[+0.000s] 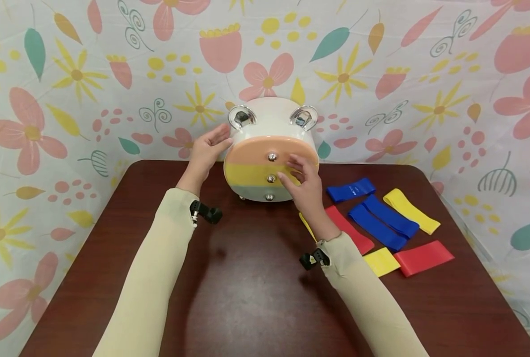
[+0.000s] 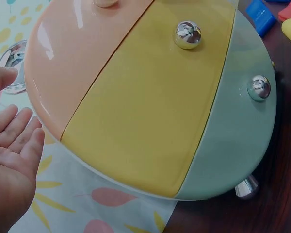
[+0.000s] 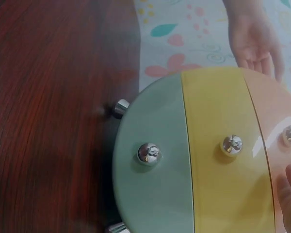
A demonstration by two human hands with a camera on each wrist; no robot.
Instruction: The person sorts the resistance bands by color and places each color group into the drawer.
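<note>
A small rounded drawer cabinet with a white top stands at the back of the table. Its front has an orange drawer, a yellow drawer and a green drawer, each with one round silver knob, and all three look closed. Two silver ear-shaped rings rise from its top. My left hand is beside the cabinet's left side, palm towards it, fingers loosely straight. In front of the drawers' right half is my right hand, fingers relaxed and spread, holding nothing.
Right of the cabinet, several flat bands lie on the dark wooden table: blue bands, a yellow band and a red band among them. A flower-patterned cloth hangs behind the table and along its sides.
</note>
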